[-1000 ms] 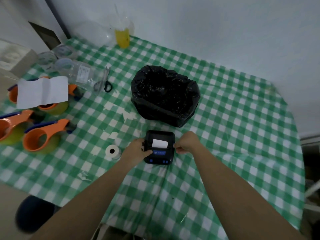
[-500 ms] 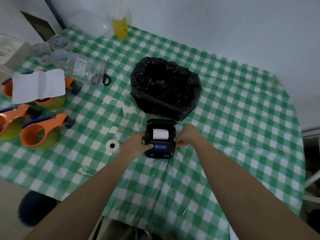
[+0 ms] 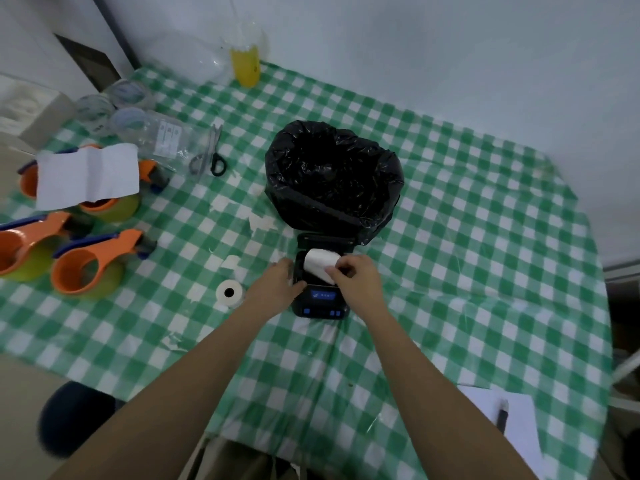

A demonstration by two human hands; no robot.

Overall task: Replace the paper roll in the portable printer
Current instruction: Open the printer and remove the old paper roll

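The portable printer (image 3: 320, 292) sits on the green-checked counter (image 3: 467, 237), just in front of a black bag-lined bin (image 3: 332, 178), with its lid tipped open toward the bin. The left hand (image 3: 277, 289) rests against the printer's left side, fingers curled around its edge to steady it. The right hand (image 3: 353, 275) reaches over the open compartment, its fingers (image 3: 334, 270) pinching the white paper roll (image 3: 320, 263), which sits tilted in the opening. A second small paper roll (image 3: 229, 293) lies on the counter just left of the left hand. Scissors (image 3: 209, 155) and orange tape dispensers (image 3: 86, 263) lie well apart at the left.
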